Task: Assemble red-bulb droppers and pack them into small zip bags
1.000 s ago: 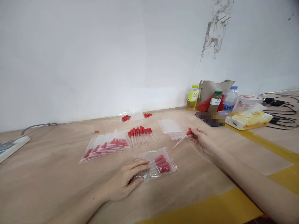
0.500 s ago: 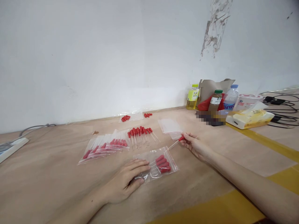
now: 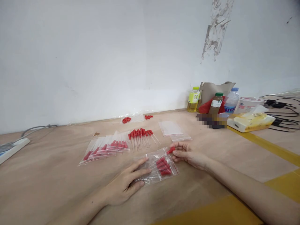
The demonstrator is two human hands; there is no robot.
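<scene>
A clear zip bag (image 3: pixel 150 182) lies on the table in front of me, holding several glass droppers with red rubber bulbs (image 3: pixel 164 167). My left hand (image 3: pixel 130 176) rests on the bag's left end, fingers spread and pressing it down. Between the thumb and fingers of my right hand (image 3: pixel 185 154) is one dropper (image 3: pixel 171 150), pinched by its red bulb. Its glass tube lies inside the bag's right-hand opening, with the bulb still at the mouth. Beyond the bag, several loose droppers (image 3: pixel 140 134) lie in a row, and filled bags (image 3: pixel 105 147) overlap to their left.
Flat zip bags (image 3: pixel 172 128) are stacked behind my right hand. Loose red bulbs (image 3: pixel 126 120) lie on plastic near the wall. At the right stand bottles (image 3: pixel 216 103), a tissue pack (image 3: pixel 250 121) and black cables (image 3: pixel 281 106). A power strip (image 3: pixel 15 150) sits at the far left.
My right hand has moved left and toward me, sliding the dropper's tube into the bag. My left hand stays on the bag, its index finger slightly more raised and spread.
</scene>
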